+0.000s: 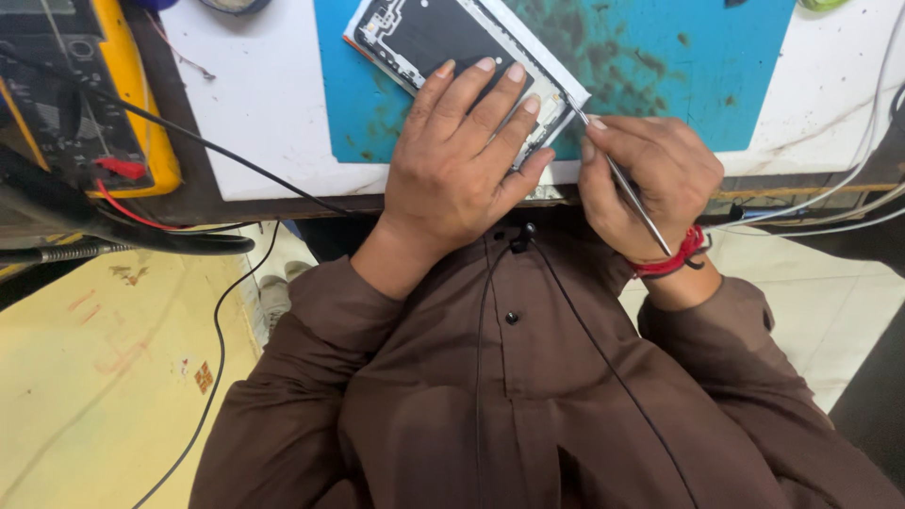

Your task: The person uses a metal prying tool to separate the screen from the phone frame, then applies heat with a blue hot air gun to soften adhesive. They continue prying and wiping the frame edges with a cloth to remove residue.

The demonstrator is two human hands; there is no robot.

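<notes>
The left hand (pixel 457 155) is lying flat and open at the centre of the frame, fingers spread and pressing down on an opened phone (pixel 443 42), which is sitting tilted at the upper centre with its dark inner side up and a pale frame around it. The right hand (pixel 650 184), just right of centre, is closing its fingers around thin metal tweezers (pixel 624 188); the tip is touching the phone's lower right corner. A red thread band (pixel 671 259) is circling the right wrist. The phone is resting on a blue work mat (pixel 660 66), stained dark in patches, which is lying on a white tabletop (pixel 255 104) across the top of the frame. At the upper left, a yellow-cased multimeter (pixel 85 94) is sitting with red and black leads (pixel 123 203) trailing from it. White cables (pixel 848 179) are running along the right edge. Brown sleeves (pixel 528 405) are filling the lower frame.
</notes>
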